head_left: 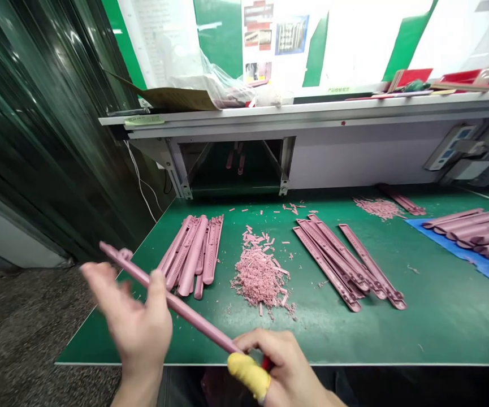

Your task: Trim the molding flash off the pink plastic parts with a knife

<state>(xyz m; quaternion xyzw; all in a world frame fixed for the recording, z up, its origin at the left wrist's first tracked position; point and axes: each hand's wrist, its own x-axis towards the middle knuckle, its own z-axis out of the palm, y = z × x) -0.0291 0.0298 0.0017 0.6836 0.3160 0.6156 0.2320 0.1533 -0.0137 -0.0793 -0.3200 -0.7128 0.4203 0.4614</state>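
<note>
A long pink plastic strip [202,323] slants across the front of the green table. Its lower right end is in my right hand [282,362], whose thumb wears a yellow cover; something red shows in that hand's grip. My left hand [138,316] has its fingers spread, palm up, with the strip lying between thumb and fingers near its upper left end. Behind the strip lies a bundle of pink strips [195,254]. A heap of small pink scraps [261,274] sits right of that bundle, and more pink strips [333,260] lie farther right.
Pink pieces lie on a blue sheet [422,229] at the far right, near a smaller scrap pile [380,208]. A chute opening [236,181] is at the back, under a shelf [312,113]. The table's front edge [375,364] runs near my hands.
</note>
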